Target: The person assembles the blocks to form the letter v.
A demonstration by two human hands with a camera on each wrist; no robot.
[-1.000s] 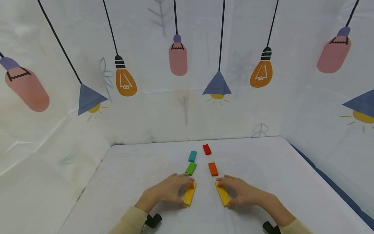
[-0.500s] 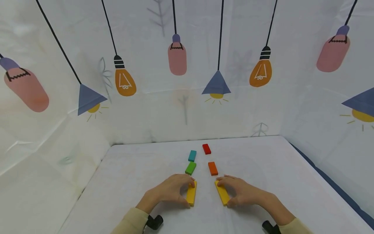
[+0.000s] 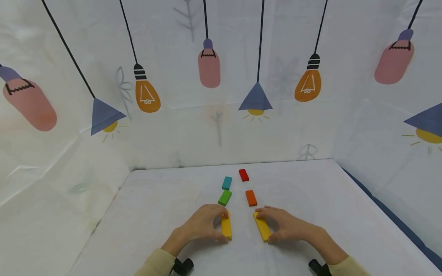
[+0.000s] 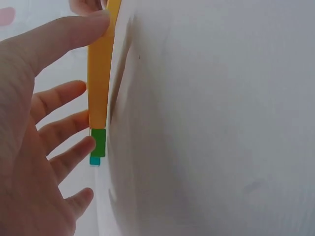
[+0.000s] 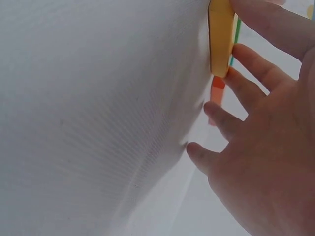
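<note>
My left hand holds a flat yellow block lengthwise on the white table, thumb at its near end and fingertips at its far end. In the left wrist view the thumb touches the yellow block and the other fingers spread beside it. Opposite, my right hand holds a second yellow block the same way, its far end slanted to the left. The right wrist view shows this yellow block against the thumb and fingers. A gap separates the two yellow blocks.
Beyond the left yellow block lie a green block and a teal block. An orange block and a red block lie beyond the right one. A lamp-patterned white sheet hangs behind the table.
The left hand has turned its yellow block, the near end swinging right, so that it points more straight ahead. The right hand and its block have stayed nearly still.
</note>
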